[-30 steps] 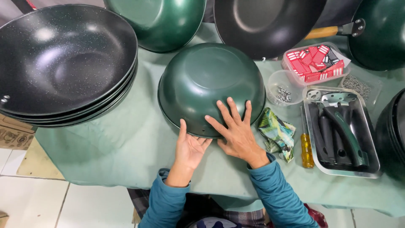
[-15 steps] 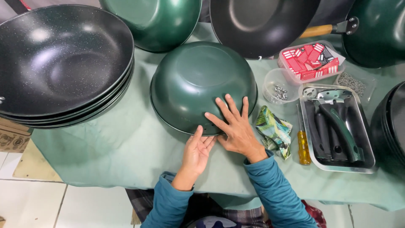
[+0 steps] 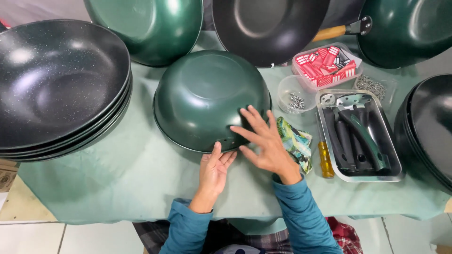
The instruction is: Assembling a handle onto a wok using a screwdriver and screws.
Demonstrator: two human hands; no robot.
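Two hands meet at the near rim of an upturned green wok on the bench. The left hand props the edge, fingers loosely together; the right hand presses flat, fingers spread wide, steadying it. A tray of handles sits right; black woks are stacked far left.

i see a table draped in pale green cloth, pale tiled floor beneath, lit evenly.
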